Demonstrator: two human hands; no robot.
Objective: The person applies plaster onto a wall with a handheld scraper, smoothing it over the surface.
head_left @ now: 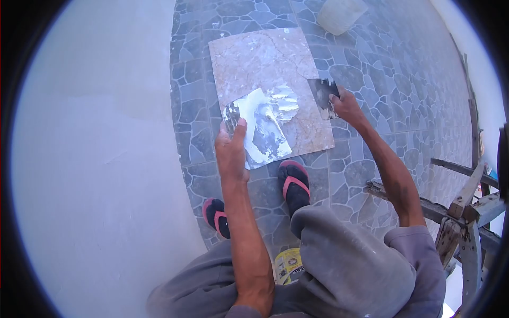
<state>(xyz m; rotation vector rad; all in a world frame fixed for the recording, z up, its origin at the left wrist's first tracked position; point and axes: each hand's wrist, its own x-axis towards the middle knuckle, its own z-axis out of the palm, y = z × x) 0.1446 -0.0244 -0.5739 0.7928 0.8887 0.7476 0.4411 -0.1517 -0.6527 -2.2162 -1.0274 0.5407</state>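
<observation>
My left hand (231,146) grips the left edge of a flat metal plate (265,135) smeared with white paste (254,106). Its thumb lies on top near the paste. My right hand (347,106) is closed on a flat dark scraper blade (324,98) with whitish smears, held apart from the plate, over the right edge of a marbled tile (265,58). The tile lies on the stone-patterned floor. More white paste shows at the plate's upper right.
A white wall (101,143) rises on the left. A pale container (342,15) is at the top. Wooden trestle pieces (450,228) stand at the right. My sandalled feet (295,185) are below the tile, and a yellow-labelled bucket (289,265) is between my legs.
</observation>
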